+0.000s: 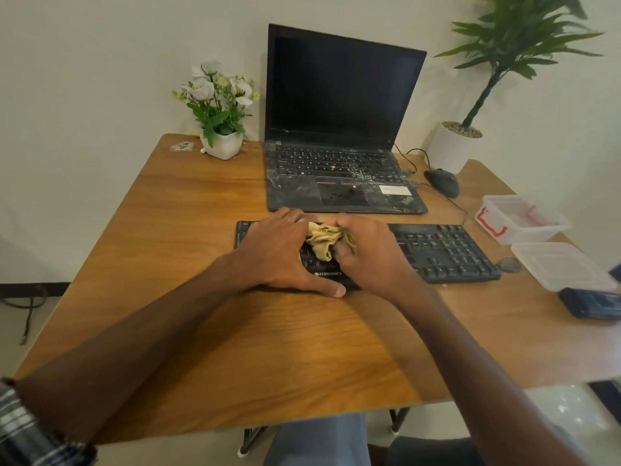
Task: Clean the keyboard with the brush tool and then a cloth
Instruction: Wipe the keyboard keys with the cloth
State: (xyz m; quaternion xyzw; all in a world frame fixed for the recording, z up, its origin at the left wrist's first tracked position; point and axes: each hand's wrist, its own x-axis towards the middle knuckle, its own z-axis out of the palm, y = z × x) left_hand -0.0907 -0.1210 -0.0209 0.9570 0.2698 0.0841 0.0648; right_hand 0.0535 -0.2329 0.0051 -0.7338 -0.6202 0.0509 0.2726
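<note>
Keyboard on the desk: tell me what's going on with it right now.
A person is wiping the black Zebronics keyboard with a crumpled yellow cloth. The right hand grips the cloth and holds it against the keys, while the left hand rests on the keyboard's left half, thumb at its front edge. No brush tool is in either hand. An open, dusty laptop sits just behind on the wooden desk.

Both hands (pixel 322 250) hide the keyboard's (pixel 443 250) left half.

The keyboard (pixel 443 250) lies before the laptop (pixel 339 129), mouse (pixel 443 181) right of it.
</note>
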